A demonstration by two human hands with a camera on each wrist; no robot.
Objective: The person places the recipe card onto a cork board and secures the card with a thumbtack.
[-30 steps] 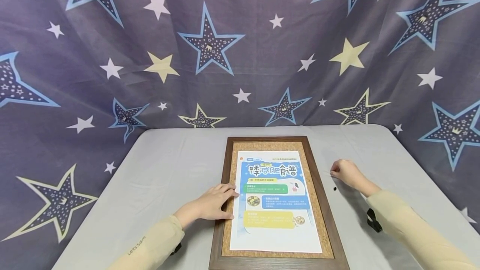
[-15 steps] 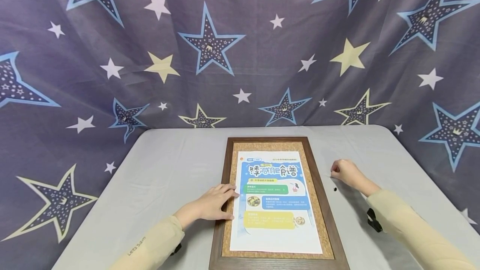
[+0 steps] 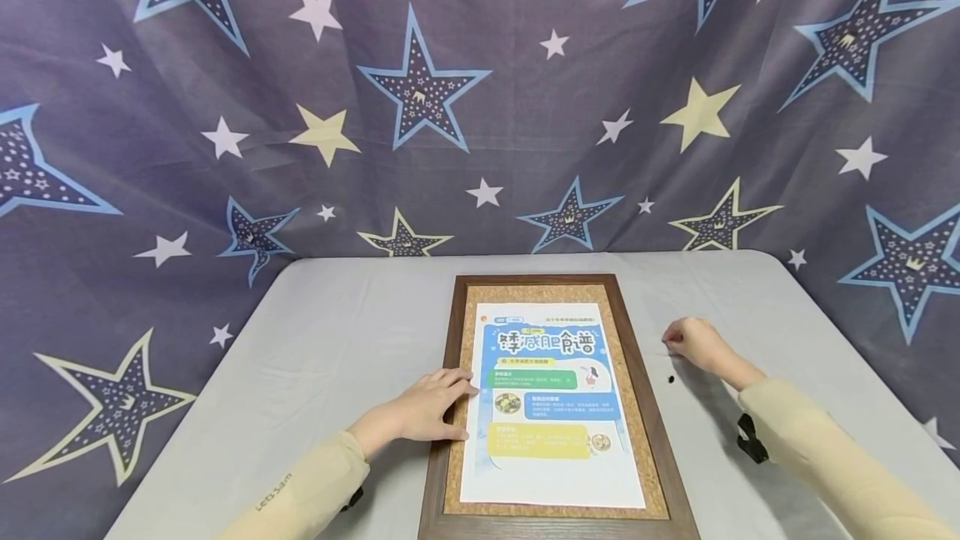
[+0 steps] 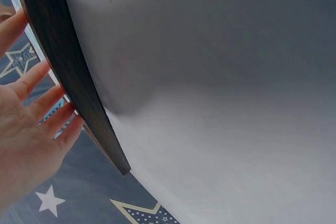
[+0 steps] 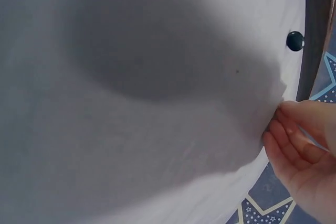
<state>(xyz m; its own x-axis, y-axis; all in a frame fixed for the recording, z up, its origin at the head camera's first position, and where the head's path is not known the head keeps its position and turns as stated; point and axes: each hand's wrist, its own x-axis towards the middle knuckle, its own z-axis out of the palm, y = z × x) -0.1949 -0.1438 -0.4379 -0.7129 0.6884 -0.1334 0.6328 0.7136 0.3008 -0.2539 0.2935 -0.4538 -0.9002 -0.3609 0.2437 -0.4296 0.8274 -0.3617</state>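
A paper poster (image 3: 555, 482) with Chinese print lies on a wood-framed cork board (image 3: 656, 486). My left hand (image 3: 427, 407) rests over the board's left edge, fingers extended, fingertips and thumb at the poster's left margin. In the left wrist view its spread fingers (image 4: 32, 80) reach the dark frame side. My right hand (image 3: 697, 344) is low at the table, right of the board. Its fingers are curled, and thumb and fingertips meet at the cloth; I cannot tell whether something small is between them. A round black thumbtack (image 5: 295, 41) lies close by, between that hand and the frame.
Pale grey cloth covers the table (image 3: 360, 315). Behind and at both sides hangs a purple curtain (image 3: 517, 90) printed with stars. Black straps (image 3: 750, 438) show under the sleeves. The right forearm reaches in above the table's right part.
The right hand has shifted very slightly, its fingertips staying at the same spot on the table. Left hand, board, poster and thumbtack look unmoved.
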